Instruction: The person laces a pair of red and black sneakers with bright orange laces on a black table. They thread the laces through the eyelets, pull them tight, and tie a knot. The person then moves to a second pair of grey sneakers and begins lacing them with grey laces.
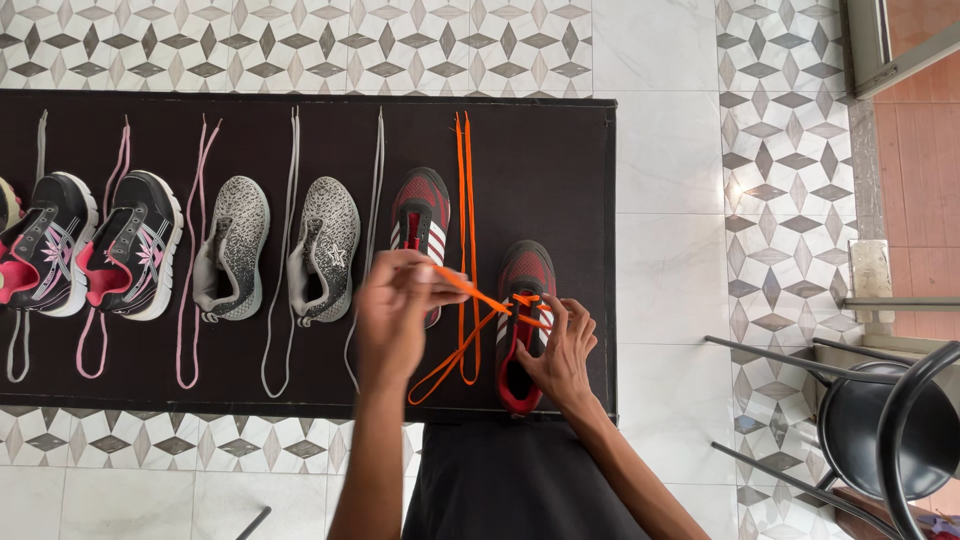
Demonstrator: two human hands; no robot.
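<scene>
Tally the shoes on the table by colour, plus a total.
Black with pink: 2
Grey speckled: 2
Red and black: 2
Total: 6, not counting a sliver of another shoe at the left edge.

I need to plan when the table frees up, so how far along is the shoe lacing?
Early. In hand: the left hand pulls an orange lace taut while the right hand steadies the red shoe, laced only through a few eyelets. Left: its red partner looks unlaced, a second orange lace lying beside it; the grey pair and black pair too, laces loose alongside. None looks finished.
</scene>
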